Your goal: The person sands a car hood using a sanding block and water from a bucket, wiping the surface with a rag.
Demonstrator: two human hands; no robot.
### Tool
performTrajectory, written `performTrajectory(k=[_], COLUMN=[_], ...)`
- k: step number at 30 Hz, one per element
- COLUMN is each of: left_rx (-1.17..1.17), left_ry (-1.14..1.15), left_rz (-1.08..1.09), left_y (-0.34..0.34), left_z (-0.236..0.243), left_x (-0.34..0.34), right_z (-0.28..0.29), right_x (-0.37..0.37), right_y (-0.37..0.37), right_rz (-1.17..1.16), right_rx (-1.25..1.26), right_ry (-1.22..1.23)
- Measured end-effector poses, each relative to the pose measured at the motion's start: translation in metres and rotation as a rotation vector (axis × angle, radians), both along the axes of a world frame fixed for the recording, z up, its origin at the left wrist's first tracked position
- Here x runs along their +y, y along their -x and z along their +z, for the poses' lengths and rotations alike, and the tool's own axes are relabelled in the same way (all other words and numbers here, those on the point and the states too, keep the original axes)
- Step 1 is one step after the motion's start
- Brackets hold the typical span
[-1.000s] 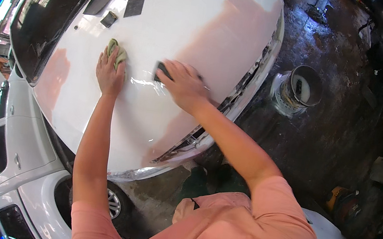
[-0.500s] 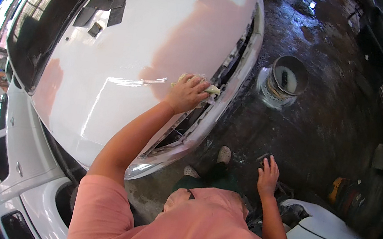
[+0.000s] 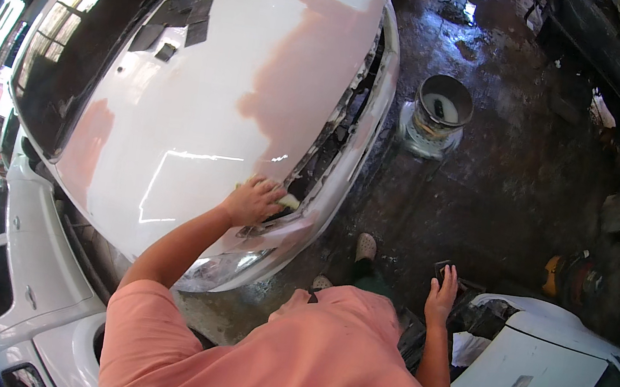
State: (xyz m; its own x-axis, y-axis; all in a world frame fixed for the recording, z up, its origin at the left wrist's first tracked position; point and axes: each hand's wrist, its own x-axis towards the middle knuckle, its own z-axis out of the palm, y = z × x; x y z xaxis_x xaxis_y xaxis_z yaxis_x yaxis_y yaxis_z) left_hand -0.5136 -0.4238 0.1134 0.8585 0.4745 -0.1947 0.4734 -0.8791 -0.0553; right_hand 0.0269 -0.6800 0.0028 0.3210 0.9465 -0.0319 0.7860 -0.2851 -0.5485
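My left hand (image 3: 256, 200) is closed over a pale yellowish cloth or sponge (image 3: 289, 201) and presses it on the front edge of a white car hood (image 3: 195, 116), close to the headlight (image 3: 238, 261). Pinkish-brown patches (image 3: 311, 68) cover part of the hood's paint, which has a wet shine. Out to my right, away from the car, my right hand (image 3: 441, 295) holds a small dark block-like piece (image 3: 441, 269) at its fingertips; its exact kind is too small to make out.
Several dark squares, like sandpaper (image 3: 185, 13), lie on the hood. On the wet, dark floor stands a bucket (image 3: 429, 123) of cloudy liquid with a dark thing inside. A white car (image 3: 44, 252) is at left; a white car panel (image 3: 537, 372) is at lower right, near a yellow tool (image 3: 552, 276).
My left hand has slid with the cloth along the hood's front edge, nearer to me and leftward, toward the headlight. My right hand has shifted slightly right. The whole view has shifted a little.
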Motion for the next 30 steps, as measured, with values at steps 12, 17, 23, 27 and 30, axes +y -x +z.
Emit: performTrajectory(k=[12,17,23,27,30], left_rx=[-0.113,-0.067,-0.276,-0.130,-0.179], left_ry=[-0.047,-0.567,-0.479,-0.239,-0.336], left_rz=[0.096,0.578,0.843,0.844,0.871], left_y=[0.142,0.217,0.101,0.016,-0.006], left_z=[0.037,0.091,0.048,-0.004,-0.009], left_x=[-0.143,-0.081,0.004,0.009,0.042], right_z=[0.007,-0.022,-0.031,-0.022,-0.016], right_x=[-0.084,-0.140,-0.177,-0.173,-0.169], right_y=[0.043,0.050,0.034,0.020,-0.004], right_rz=[0.014,-0.057,-0.126,-0.213,-0.262], right_rx=[-0.001,0.034,0.042,0.055,0.033], right_ry=[-0.055,0.028,0.083,0.131,0.149])
